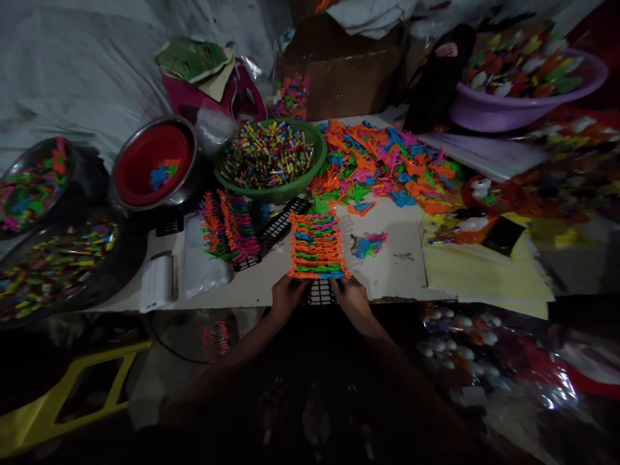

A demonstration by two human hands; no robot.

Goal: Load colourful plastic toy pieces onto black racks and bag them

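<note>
Rows of small bright plastic figures (317, 242), mostly orange with some green and blue, are lined up on a black slotted rack (321, 294) at the table's front edge. My left hand (288, 298) is closed on the left side of the rack's near end, and my right hand (352, 296) is closed on the right side, by the nearest row. Both sets of fingertips are partly hidden in shadow. Right of the rack lies a small cluster of blue, green and pink pieces (369, 245). To its left, a second filled batch (227, 226) sits near another black slotted strip (283, 223).
Behind the rack stand a green basin (310, 177) of small striped pieces and a heap of loose plastic figures (382, 161). Yellow sheets (477, 278) lie at the right. A red bowl (145, 155), plastic bags (206, 255) and a white box (157, 282) occupy the left.
</note>
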